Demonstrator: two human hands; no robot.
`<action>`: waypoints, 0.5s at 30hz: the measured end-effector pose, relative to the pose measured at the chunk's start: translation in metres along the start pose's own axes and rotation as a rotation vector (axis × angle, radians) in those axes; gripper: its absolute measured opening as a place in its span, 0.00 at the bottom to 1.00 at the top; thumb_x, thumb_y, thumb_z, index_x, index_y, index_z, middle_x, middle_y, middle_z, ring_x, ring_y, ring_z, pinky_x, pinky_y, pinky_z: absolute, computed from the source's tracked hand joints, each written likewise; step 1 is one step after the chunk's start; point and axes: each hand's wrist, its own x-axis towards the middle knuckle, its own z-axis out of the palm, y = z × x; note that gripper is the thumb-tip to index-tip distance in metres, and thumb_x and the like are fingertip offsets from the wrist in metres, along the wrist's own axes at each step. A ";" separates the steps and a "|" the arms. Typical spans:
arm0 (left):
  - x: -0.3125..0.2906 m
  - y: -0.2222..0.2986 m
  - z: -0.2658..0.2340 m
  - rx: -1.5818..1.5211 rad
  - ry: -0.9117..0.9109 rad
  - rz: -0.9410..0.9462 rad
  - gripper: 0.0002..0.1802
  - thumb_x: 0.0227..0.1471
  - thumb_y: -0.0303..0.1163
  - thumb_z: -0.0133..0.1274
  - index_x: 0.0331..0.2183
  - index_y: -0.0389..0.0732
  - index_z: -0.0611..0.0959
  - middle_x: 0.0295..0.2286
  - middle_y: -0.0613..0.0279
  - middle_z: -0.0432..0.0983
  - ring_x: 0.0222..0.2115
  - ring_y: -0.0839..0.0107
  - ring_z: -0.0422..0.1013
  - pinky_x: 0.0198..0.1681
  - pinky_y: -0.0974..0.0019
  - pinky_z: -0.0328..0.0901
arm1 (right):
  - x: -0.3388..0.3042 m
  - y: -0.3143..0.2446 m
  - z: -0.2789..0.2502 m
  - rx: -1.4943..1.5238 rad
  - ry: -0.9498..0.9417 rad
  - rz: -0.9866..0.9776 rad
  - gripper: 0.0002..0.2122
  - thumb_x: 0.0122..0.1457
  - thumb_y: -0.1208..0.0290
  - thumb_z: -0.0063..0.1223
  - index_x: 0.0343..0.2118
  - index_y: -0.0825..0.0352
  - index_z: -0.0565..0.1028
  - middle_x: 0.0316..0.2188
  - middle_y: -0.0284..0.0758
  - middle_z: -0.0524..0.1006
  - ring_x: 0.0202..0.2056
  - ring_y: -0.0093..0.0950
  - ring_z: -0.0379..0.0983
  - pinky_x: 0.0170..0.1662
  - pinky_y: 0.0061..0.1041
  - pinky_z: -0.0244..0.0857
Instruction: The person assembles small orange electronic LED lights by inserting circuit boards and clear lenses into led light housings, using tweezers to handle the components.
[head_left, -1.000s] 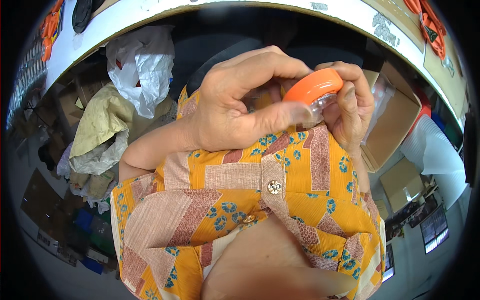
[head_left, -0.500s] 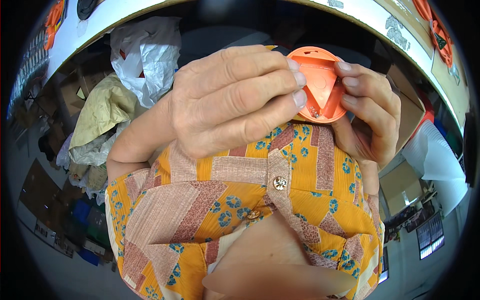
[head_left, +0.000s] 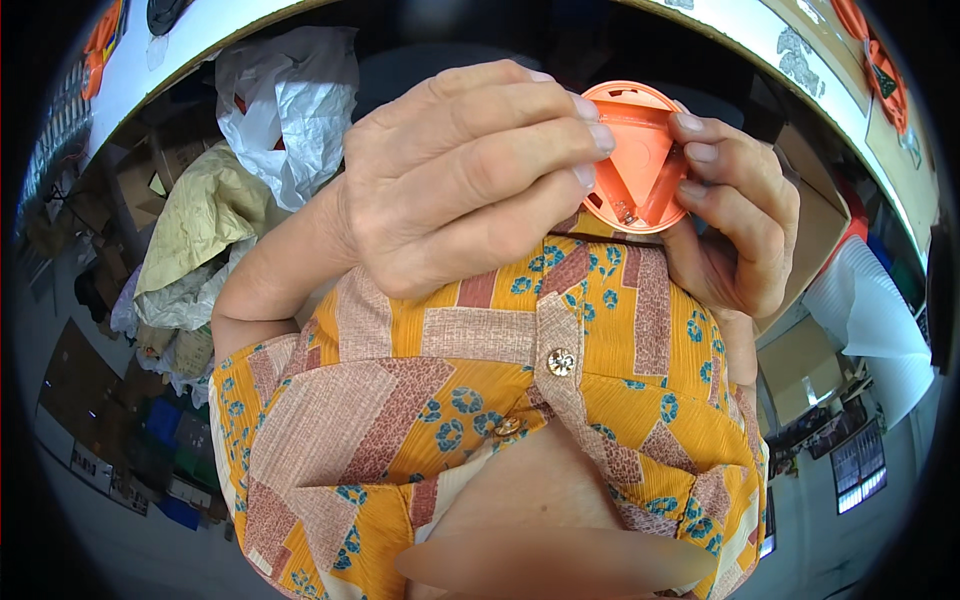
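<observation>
Between my two hands is a round orange plastic piece (head_left: 637, 150) with a raised triangle in its middle and slots near its rim. A small shiny bit shows at the triangle's lower tip. My right hand (head_left: 735, 205) grips the piece at its right edge, fingertips on the rim and thumb below. At the left edge, the curled fingers of my left hand (head_left: 475, 170) press against it. The left thumb is hidden, so whatever else that hand may hold does not show.
Beyond my hands runs a pale worktable edge (head_left: 250, 25). Orange parts (head_left: 885, 85) lie on it at the far right. White plastic bags (head_left: 290, 110) and a yellowish sack (head_left: 200, 220) are at the left. A cardboard box (head_left: 820, 200) and white foam sheeting (head_left: 875, 320) stand at the right.
The orange piece has risen slightly away from me and turned a little, with both hands moving along. My left fingers have shifted on its left edge.
</observation>
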 end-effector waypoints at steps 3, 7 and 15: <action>0.000 0.003 0.000 0.014 -0.018 0.015 0.14 0.46 0.22 0.65 0.37 0.31 0.80 0.40 0.46 0.81 0.41 0.53 0.80 0.44 0.52 0.78 | -0.001 -0.003 -0.003 -0.030 -0.037 0.009 0.16 0.40 0.87 0.69 0.34 0.73 0.75 0.39 0.46 0.78 0.45 0.45 0.80 0.50 0.40 0.77; -0.002 0.006 0.002 0.044 -0.031 0.037 0.14 0.45 0.21 0.64 0.36 0.31 0.80 0.40 0.48 0.81 0.41 0.53 0.80 0.44 0.52 0.78 | -0.003 -0.002 -0.001 -0.008 -0.019 -0.006 0.17 0.40 0.84 0.71 0.34 0.73 0.76 0.40 0.46 0.77 0.45 0.44 0.79 0.48 0.40 0.78; -0.002 -0.002 0.017 -0.312 -0.039 -0.311 0.19 0.44 0.25 0.68 0.39 0.31 0.83 0.37 0.47 0.82 0.37 0.56 0.80 0.39 0.60 0.75 | -0.003 0.007 -0.003 0.108 -0.171 0.125 0.17 0.43 0.72 0.74 0.34 0.74 0.79 0.31 0.44 0.80 0.35 0.35 0.79 0.40 0.30 0.75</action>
